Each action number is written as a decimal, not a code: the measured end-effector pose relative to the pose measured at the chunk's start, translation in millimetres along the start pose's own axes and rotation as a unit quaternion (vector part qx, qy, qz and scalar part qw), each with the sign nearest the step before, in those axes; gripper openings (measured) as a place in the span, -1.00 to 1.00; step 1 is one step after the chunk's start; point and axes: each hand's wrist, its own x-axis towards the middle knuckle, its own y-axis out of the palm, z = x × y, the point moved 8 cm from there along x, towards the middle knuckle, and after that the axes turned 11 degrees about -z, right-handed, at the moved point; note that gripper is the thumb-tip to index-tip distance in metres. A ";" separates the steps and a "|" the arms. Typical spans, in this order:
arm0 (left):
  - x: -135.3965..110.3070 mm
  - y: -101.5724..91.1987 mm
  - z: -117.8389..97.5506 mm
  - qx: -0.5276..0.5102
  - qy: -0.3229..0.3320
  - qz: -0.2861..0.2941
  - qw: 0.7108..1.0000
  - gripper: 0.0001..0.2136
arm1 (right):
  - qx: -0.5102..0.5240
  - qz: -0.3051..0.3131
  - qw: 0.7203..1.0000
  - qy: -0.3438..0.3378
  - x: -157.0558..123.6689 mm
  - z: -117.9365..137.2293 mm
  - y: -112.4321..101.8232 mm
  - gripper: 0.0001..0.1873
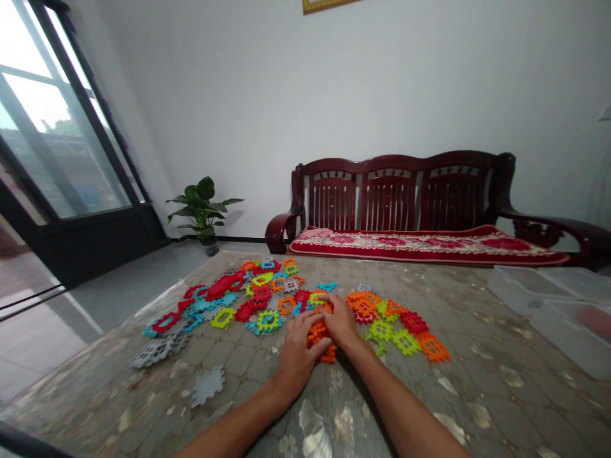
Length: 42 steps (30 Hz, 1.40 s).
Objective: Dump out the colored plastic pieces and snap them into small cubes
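Bare left hand (296, 348) curled in grip, fingers forward, thumb pointing toward right. Bare right hand (342, 323) close beside it, slightly farther forward — fingers bent. Bare left forearm (238, 418) and bare right forearm (396, 397) slant back from hands — elbow-ward ends wider apart.

Red-brown bench (389, 202) lines a pale wall (262, 95)

Beyond the far edge of the tabletop (477, 362), the glossy bench shows 3 slatted back panels and curved arms, its seat covered by a red floral cushion (420, 244). A gold frame (329, 5) is cut off above. Just past the far left corner, a leafy potted plant (203, 207) stands on the grey, shiny floor (138, 270), near black skirting (248, 240). Off the left edge, daylight enters through dark-framed glazing (81, 143). A patterned, grey-brown cover (496, 413) dresses the tabletop.
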 end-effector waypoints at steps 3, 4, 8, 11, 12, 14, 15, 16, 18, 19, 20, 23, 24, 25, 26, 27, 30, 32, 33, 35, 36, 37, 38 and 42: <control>8.2 6.0 -3.7 -0.023 0.003 -0.013 1.000 -0.75 | 0.081 -0.024 0.995 0.051 6.4 -10.7 -2.1 -0.58; 10.7 9.3 -5.8 -0.028 0.003 -0.014 1.000 -0.78 | 0.101 -0.034 0.993 0.060 8.4 -13.0 -5.9 -0.58; 20.8 26.0 -26.1 -0.052 0.017 -0.024 0.998 -0.83 | 0.156 -0.070 0.983 0.066 18.9 -21.3 -37.6 -0.59; 31.0 43.1 -45.8 -0.068 0.026 -0.025 0.997 -0.82 | 0.168 -0.095 0.979 0.064 29.2 -32.6 -71.8 -0.59; 34.9 49.6 -51.7 -0.075 0.029 -0.021 0.997 -0.80 | 0.169 -0.106 0.978 0.063 32.8 -37.6 -83.5 -0.58; 42.5 62.6 -61.8 -0.091 0.037 -0.005 0.995 -0.72 | 0.166 -0.128 0.976 0.057 39.8 -47.6 -105.3 -0.55; 45.7 68.3 -65.3 -0.100 0.042 0.004 0.994 -0.70 | 0.164 -0.136 0.976 0.052 43.1 -52.5 -114.8 -0.53; 48.4 73.2 -67.6 -0.106 0.047 0.015 0.993 -0.70 | 0.163 -0.138 0.976 0.046 46.4 -57.3 -122.7 -0.50; 52.1 79.1 -67.1 -0.108 0.049 0.030 0.992 -0.72 | 0.166 -0.124 0.977 0.040 52.1 -67.9 -134.4 -0.43; 53.4 79.6 -64.1 -0.102 0.046 0.032 0.993 -0.72 | 0.168 -0.114 0.978 0.042 54.2 -74.0 -139.2 -0.40; 54.6 78.3 -59.8 -0.091 0.040 0.028 0.995 -0.72 | 0.165 -0.107 0.979 0.046 55.6 -80.4 -144.1 -0.37; 57.0 68.6 -43.3 -0.037 0.016 0.008 0.999 -0.68 | 0.094 -0.116 0.987 0.054 54.3 -98.6 -162.6 -0.37; 57.4 64.9 -38.4 -0.013 0.010 0.002 1.000 -0.67 | 0.049 -0.125 0.990 0.054 51.8 -102.8 -168.8 -0.38; 57.6 61.6 -34.5 0.014 0.007 -0.002 1.000 -0.67 | -0.003 -0.134 0.990 0.050 48.5 -105.2 -174.4 -0.40; 57.5 59.3 -31.6 0.044 0.007 -0.003 0.999 -0.67 | -0.056 -0.141 0.988 0.042 44.5 -105.5 -178.7 -0.42; 56.9 58.3 -29.7 0.076 0.010 0.000 0.997 -0.66 | -0.107 -0.145 0.983 0.030 40.2 -104.0 -181.4 -0.45; 51.9 65.2 -25.3 0.168 0.025 0.046 0.984 -0.62 | -0.215 -0.121 0.969 -0.018 27.9 -94.3 -177.2 -0.44; 46.2 76.2 -22.3 0.202 0.040 0.109 0.973 -0.60 | -0.243 -0.078 0.966 -0.049 22.0 -89.3 -167.3 -0.38; 43.5 80.6 -21.1 0.207 0.050 0.137 0.968 -0.61 | -0.249 -0.060 0.965 -0.058 19.9 -88.8 -163.4 -0.37; 41.0 82.0 -19.5 0.198 0.067 0.165 0.964 -0.60 | -0.255 -0.050 0.964 -0.057 18.0 -92.2 -162.0 -0.41; 41.4 78.0 -18.6 0.190 0.073 0.164 0.965 -0.59 | -0.256 -0.057 0.964 -0.047 17.9 -96.0 -164.5 -0.45; 42.5 71.2 -17.1 0.186 0.076 0.156 0.967 -0.58 | -0.255 -0.068 0.964 -0.037 18.1 -100.0 -168.2 -0.49; 43.7 62.1 -14.7 0.187 0.078 0.146 0.968 -0.57 | -0.253 -0.080 0.964 -0.032 18.4 -103.3 -172.3 -0.51; 42.5 8.2 7.5 0.263 0.060 0.132 0.954 -0.55 | -0.246 -0.142 0.957 -0.063 17.6 -101.8 -190.2 -0.60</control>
